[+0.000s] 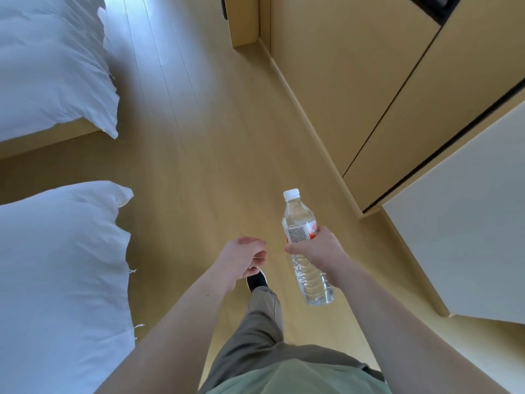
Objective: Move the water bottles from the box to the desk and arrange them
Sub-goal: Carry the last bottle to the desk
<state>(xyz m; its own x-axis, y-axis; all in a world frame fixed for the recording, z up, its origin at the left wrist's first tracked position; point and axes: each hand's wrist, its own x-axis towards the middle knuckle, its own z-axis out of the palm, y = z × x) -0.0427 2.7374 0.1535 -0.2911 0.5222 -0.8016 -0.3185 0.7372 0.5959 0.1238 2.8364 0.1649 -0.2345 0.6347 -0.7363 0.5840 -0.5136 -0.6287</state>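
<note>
Soft daylight from the top left glares on the floor (pixel 159 44); edges bend with wide-angle distortion, slightly soft.

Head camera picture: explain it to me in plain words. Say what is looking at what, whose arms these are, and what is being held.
There is no machine here. A person wears one wide-angle camera on the head, looking forward and down, so the two bare arms are that person's own.

The right hand has its grip round the middle of a clear plastic water bottle with a white cap and red-and-white label. The left hand hangs loosely curled and holds nothing.

Below are the pale wooden floor, the person's trouser leg and a dark shoe. White bedding lies to the left, tan wooden cabinets to the right. No box or desk can be told apart in this view.
</note>
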